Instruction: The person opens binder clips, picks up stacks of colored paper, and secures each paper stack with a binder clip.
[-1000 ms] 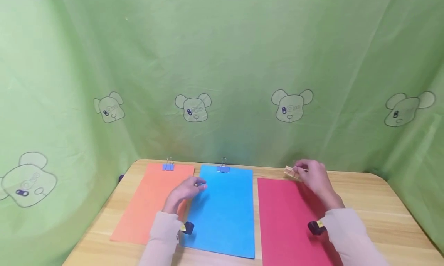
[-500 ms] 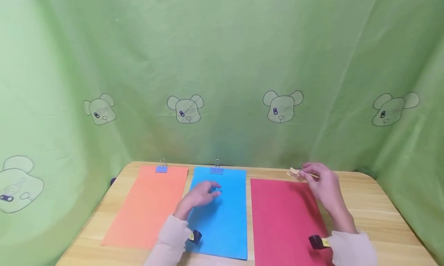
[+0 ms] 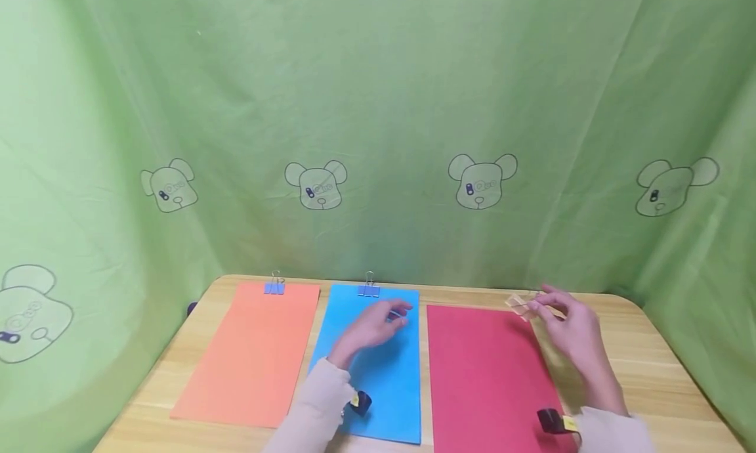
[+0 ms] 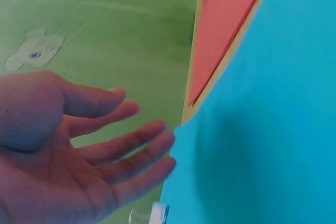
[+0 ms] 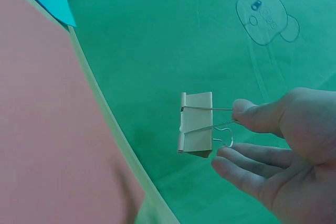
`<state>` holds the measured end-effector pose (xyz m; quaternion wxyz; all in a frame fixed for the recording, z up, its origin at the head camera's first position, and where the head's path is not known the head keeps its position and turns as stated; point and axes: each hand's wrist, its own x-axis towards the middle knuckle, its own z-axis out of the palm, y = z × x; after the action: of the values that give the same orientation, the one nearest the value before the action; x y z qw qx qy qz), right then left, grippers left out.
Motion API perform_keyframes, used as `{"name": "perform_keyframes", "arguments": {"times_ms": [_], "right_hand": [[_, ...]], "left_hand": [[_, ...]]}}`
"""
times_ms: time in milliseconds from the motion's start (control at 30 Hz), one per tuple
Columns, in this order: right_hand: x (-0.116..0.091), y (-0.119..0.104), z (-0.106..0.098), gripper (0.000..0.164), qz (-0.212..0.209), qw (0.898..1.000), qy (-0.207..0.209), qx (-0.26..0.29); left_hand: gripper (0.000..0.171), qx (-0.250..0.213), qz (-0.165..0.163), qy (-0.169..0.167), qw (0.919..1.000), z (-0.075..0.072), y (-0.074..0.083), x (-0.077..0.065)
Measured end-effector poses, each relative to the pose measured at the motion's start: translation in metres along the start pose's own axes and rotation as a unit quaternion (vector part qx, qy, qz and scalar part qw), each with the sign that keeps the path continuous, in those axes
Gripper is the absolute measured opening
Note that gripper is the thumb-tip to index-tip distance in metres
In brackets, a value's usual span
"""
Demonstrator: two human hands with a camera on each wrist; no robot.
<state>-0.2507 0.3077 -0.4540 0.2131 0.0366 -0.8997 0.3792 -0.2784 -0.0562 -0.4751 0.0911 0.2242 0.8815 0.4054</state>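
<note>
My right hand [image 3: 569, 322] holds a pale cream binder clip [image 3: 517, 306] above the far right corner of the red paper [image 3: 481, 374]. In the right wrist view, thumb and fingers grip the wire handles of the clip [image 5: 197, 124], and its body hangs off to the left. My left hand [image 3: 378, 323] hovers over the blue paper [image 3: 396, 381] with relaxed, spread fingers and nothing in them. Two blue-violet binder clips sit at the far edges of papers: one [image 3: 369, 291] on the blue, one [image 3: 274, 288] on the orange paper [image 3: 248, 361].
All three papers lie side by side on a wooden table [image 3: 638, 354]. Behind the table's far edge hangs a green curtain [image 3: 384, 111] with bear-head prints, which also closes off both sides.
Left hand has shifted right, from the orange-blue border across the blue paper. Right hand has drawn rightward and a little nearer, turning the cream clip. The head view has swung slightly right.
</note>
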Motion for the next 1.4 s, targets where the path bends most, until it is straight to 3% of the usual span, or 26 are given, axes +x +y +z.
{"name": "perform_keyframes", "arguments": {"times_ms": [100,233,400,533,633,867,1100,1400], "right_hand": [[0.000,0.002,-0.005,0.021,0.016,1.000,-0.003,0.003],[-0.002,0.004,-0.011,0.026,0.032,0.999,-0.004,0.012],[-0.003,0.007,-0.014,0.024,0.018,0.999,-0.010,0.026],[-0.005,0.008,-0.017,0.023,-0.001,1.000,-0.020,0.017],[-0.007,0.009,-0.022,0.030,0.000,0.999,-0.043,0.004],[-0.012,0.012,-0.035,0.050,0.017,0.994,-0.106,-0.023],[-0.012,0.014,-0.037,0.051,0.016,0.992,-0.124,-0.027],[-0.016,0.020,-0.048,0.054,0.041,0.989,-0.136,-0.032]], "left_hand": [[0.035,-0.007,0.014,0.014,0.9998,0.007,0.008,0.012],[0.039,0.003,0.008,0.006,0.9999,0.016,0.018,0.025],[0.053,0.016,-0.015,-0.003,0.9998,0.028,0.027,0.037],[0.062,0.036,-0.008,-0.003,0.9993,0.038,0.032,0.048],[0.060,0.075,-0.004,-0.002,0.9972,0.047,0.035,0.055],[0.059,0.176,-0.005,-0.031,0.9838,0.070,0.049,0.073],[0.070,0.274,-0.013,-0.064,0.9595,0.084,0.056,0.086],[0.086,0.279,-0.045,-0.051,0.9580,0.091,0.058,0.095]]}}
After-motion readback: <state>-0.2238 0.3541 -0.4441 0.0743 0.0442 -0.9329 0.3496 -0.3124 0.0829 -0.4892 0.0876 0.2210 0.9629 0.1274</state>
